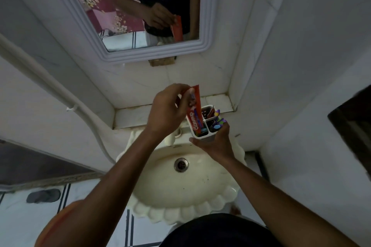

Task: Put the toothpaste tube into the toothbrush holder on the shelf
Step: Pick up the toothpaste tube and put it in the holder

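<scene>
A red toothpaste tube (195, 109) stands nearly upright with its lower end inside the left compartment of a white toothbrush holder (197, 136). My left hand (167, 110) pinches the tube near its top. My right hand (215, 142) cups the holder from below and the right, holding it in front of the tiled shelf (128, 115), above the sink's back edge. Purple and blue toothbrush handles (217, 120) stick out of the holder's right compartment. The holder's base is hidden by my right hand.
A cream scalloped sink (180, 190) with a metal drain (181, 164) lies below the hands. A white-framed mirror (128, 54) hangs above the shelf and reflects the hand with the tube. White tiled walls close in on both sides; a white pipe (60, 88) runs down the left wall.
</scene>
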{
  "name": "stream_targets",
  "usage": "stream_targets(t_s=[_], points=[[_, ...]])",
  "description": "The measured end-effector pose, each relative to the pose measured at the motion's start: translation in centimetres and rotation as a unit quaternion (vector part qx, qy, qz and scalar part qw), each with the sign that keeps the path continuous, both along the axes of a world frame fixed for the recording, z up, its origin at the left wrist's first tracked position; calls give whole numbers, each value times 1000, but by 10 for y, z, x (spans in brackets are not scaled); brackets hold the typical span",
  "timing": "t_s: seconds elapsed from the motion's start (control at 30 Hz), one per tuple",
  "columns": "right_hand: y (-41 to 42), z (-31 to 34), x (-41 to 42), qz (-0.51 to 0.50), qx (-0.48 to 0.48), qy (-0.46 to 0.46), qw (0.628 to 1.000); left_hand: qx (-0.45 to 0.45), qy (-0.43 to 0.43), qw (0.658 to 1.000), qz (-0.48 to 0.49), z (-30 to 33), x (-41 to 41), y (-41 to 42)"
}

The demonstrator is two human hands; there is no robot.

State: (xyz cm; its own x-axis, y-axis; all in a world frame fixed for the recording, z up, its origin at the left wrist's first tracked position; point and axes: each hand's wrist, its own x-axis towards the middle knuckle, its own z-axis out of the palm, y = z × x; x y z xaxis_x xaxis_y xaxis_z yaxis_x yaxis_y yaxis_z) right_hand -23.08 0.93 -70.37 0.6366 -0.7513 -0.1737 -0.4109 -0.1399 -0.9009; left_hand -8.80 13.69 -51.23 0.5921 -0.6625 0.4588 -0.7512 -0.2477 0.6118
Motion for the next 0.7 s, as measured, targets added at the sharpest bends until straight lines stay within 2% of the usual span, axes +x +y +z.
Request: stream_targets(t_s=[0.2,0.3,0.4,0.57,0.7], points=[[-4,0,-3,15,-7,-1,1000,132,17,991,1,-26,-8,-6],[-5,1,-4,22,-19,0,1000,224,-39,974,-10,-42,-3,-5],[-6,2,-5,28,-17,-7,999,327,-105,939,-19,-60,-3,-8],[-6,5,-5,34,-13,-11,999,323,-88,942,1,-64,-4,-16],[1,6,-3,36,-21,-3,999,370,-104,923,3,-65,0,-19]])
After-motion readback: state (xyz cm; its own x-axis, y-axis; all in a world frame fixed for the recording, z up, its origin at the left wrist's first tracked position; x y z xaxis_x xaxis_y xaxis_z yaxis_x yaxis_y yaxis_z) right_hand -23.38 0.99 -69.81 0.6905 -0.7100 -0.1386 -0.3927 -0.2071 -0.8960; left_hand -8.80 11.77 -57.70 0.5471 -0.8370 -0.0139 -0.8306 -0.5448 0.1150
